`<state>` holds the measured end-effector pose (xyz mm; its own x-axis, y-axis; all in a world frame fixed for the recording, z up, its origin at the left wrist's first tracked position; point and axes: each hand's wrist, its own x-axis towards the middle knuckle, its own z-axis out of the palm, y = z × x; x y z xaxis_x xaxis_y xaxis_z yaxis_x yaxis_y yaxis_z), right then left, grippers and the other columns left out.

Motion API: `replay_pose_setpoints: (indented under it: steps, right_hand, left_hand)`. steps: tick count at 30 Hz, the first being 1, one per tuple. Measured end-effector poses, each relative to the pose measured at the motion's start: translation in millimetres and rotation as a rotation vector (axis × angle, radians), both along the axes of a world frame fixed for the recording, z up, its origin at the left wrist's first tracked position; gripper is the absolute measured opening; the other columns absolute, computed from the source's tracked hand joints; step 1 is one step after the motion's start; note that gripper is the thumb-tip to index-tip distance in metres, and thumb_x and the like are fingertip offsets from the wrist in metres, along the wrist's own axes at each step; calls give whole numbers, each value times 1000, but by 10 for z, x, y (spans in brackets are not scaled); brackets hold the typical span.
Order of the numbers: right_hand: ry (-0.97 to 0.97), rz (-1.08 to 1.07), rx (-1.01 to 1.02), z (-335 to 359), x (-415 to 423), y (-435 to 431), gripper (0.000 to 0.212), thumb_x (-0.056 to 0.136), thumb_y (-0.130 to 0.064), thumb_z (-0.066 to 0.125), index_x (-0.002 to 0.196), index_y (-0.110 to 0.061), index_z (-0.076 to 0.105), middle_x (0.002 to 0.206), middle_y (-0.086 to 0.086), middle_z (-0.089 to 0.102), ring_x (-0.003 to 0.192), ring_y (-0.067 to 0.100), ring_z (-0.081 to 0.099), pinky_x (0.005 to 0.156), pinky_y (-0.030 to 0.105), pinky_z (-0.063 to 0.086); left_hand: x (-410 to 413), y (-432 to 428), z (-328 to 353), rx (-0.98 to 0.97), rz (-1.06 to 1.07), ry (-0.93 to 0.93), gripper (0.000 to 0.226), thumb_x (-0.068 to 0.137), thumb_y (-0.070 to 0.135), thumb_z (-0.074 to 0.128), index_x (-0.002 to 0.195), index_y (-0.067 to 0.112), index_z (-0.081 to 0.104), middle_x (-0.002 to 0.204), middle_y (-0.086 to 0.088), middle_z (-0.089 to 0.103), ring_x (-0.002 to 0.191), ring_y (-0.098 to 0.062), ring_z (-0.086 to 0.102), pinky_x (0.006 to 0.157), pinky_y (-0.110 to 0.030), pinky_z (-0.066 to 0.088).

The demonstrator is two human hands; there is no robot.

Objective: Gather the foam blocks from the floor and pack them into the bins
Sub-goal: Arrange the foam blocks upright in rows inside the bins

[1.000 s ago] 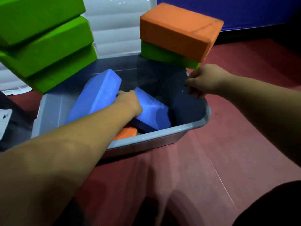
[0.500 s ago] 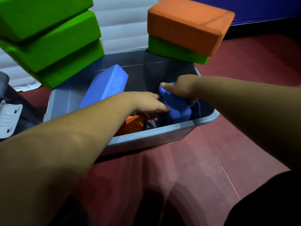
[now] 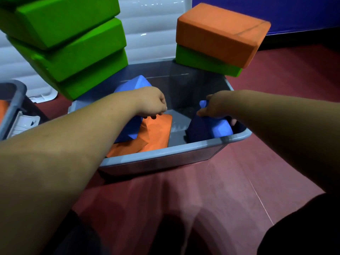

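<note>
A grey bin (image 3: 165, 154) stands on the red floor in front of me. Inside it, an orange foam block (image 3: 158, 129) lies flat on the bottom. One blue block (image 3: 129, 130) leans at the left, and my left hand (image 3: 150, 103) sits on it with fingers curled over its edge. A second blue block (image 3: 220, 128) stands on end at the bin's right end, against the front rim. My right hand (image 3: 215, 107) grips it from above, with a fingertip showing on its far side.
Three green blocks (image 3: 73, 52) are stacked at the back left. An orange block (image 3: 220, 34) lies on a green one (image 3: 202, 61) at the bin's back right corner. Another grey bin (image 3: 11, 107) and a white lid (image 3: 24, 124) sit at the left edge.
My right hand came from the rim into the bin and took the second blue block, tipping it up at the right end. My left hand left that block for the leaning one.
</note>
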<state>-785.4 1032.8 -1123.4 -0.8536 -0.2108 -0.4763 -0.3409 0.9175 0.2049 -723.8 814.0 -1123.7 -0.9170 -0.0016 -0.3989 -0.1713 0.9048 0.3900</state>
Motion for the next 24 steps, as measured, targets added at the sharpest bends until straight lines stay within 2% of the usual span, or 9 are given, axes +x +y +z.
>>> replay_pose_setpoints:
  steps: [3,6,8,10,12,14,16,19,24]
  right_hand:
    - [37,78,85,48,18,-72,84,98,-73,40,163,-22,25,156,14,46,139,40,45,111,48,38]
    - [66,121,91,50,11,-89,79,95,-74,44,157,-25,37,143,13,55,128,35,54,104,46,46]
    - [65,144,102,45,12,-88,78,95,-76,44,153,-23,43,139,12,55,133,35,45,103,46,45]
    - [68,145,100,61,24,-109,80,94,-76,44,151,-21,46,137,12,55,136,36,39,100,45,43]
    - [73,133,96,105,42,-142,80,95,-76,43,148,-17,49,138,14,56,134,37,42,96,41,40]
    - [94,97,43,155,33,-172,78,92,-76,48,137,-14,60,131,14,62,126,38,51,98,38,44]
    - [83,11,-70,246,39,-188,66,92,-69,54,119,-11,69,104,13,67,102,36,62,92,38,52]
    - [57,-195,-365,362,12,-151,43,97,-44,59,90,-4,71,69,11,63,59,28,61,64,33,55]
    - [97,-527,-791,458,-60,58,46,93,-48,59,84,-4,68,75,16,72,57,30,65,55,33,57]
  left_hand:
    - [62,-80,79,-143,23,88,17,96,22,58,100,18,74,100,-2,76,95,-23,70,81,-32,56]
    - [184,-102,180,-334,55,159,14,92,26,67,99,14,66,106,-9,67,104,-31,63,84,-34,52]
    - [279,-78,226,-423,102,130,44,91,33,75,121,7,57,128,-17,54,122,-37,56,96,-41,51]
    - [357,-72,204,-489,140,63,87,91,43,77,149,-4,33,149,-20,36,142,-40,40,110,-47,43]
    - [400,-119,145,-504,163,54,104,85,51,81,155,-2,24,154,-20,30,145,-41,35,113,-48,39]
    - [417,-213,75,-476,206,50,110,77,57,85,153,3,27,153,-20,30,142,-42,38,111,-51,41]
    - [445,-268,63,-460,192,34,107,79,57,83,152,3,29,152,-22,32,141,-42,40,111,-49,41]
    - [433,-289,113,-419,140,109,90,86,51,78,148,1,36,148,-24,37,137,-45,44,109,-48,42]
    - [232,-218,184,-271,65,341,48,92,32,66,130,5,54,130,-19,50,122,-42,54,104,-50,46]
